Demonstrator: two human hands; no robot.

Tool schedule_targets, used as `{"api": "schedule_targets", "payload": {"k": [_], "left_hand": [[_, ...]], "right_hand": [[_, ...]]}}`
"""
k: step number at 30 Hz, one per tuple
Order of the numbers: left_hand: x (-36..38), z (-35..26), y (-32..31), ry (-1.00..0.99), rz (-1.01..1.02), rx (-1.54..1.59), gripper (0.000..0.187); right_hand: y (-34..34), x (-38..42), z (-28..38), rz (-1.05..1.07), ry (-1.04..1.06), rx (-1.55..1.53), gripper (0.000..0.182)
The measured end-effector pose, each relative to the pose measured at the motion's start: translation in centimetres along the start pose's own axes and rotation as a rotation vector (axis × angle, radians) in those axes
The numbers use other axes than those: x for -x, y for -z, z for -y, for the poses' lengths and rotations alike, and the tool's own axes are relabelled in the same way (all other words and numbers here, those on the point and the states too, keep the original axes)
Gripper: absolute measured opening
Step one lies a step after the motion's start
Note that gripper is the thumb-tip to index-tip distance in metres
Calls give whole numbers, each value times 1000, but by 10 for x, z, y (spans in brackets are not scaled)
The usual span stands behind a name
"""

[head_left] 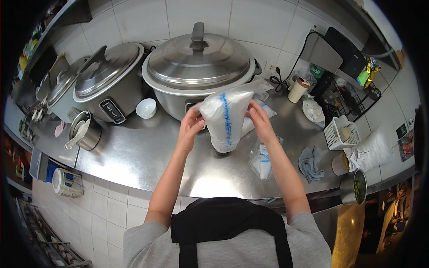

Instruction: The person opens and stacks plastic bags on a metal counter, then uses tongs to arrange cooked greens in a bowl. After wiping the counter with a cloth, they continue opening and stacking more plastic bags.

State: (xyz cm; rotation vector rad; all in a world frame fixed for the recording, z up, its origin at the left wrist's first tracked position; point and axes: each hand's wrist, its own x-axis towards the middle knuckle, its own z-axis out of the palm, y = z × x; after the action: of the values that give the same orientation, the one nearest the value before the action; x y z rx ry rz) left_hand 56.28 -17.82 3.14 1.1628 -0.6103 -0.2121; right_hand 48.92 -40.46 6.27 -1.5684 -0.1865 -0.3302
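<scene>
A tall plastic bag with white contents and blue print down its front stands upright between my hands, just above or on the steel counter. My left hand curves round its upper left side, thumb toward me. From the right, my right hand grips the upper edge with fingers bent. Behind my right wrist, part of another white bag shows. Nearer to me, a flat clear plastic bag with blue print lies beside my right forearm.
Large rice cookers line the wall. A white bowl and a steel pot with utensils stand left. Rightward are a grey cloth, a white basket, a bottle and a pot of green produce.
</scene>
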Motion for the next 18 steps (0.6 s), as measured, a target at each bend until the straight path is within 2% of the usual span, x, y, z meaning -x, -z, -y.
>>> {"api": "schedule_targets", "payload": {"k": [1,2,4,5,7,10,13,17,18], "left_hand": [[-1,-14,-16,-66,-10,86,48],[-4,-20,-30,-135,-21,173,58],[-12,-7,-43,-151,-77,172,62],[-12,2,-47,-143,-130,95,62],[-9,34,-54,-165,-226,-10,58],[5,66,-50,-63,-189,-90,61],[17,93,-43,-89,-170,-254,66],[26,85,-27,-178,-132,-461,70],[25,72,-18,-211,-48,-472,69]], "right_hand": [[-7,-1,4,43,83,-77,47],[-18,1,7,39,79,-79,47],[-40,6,11,-73,-65,-5,53],[-45,7,-1,-74,-60,-2,53],[-47,11,-41,-157,244,224,55],[-47,30,-59,-155,182,281,57],[-42,41,-74,-152,182,317,61],[-15,45,-76,-5,132,346,64],[-4,43,-71,25,105,407,65]]}}
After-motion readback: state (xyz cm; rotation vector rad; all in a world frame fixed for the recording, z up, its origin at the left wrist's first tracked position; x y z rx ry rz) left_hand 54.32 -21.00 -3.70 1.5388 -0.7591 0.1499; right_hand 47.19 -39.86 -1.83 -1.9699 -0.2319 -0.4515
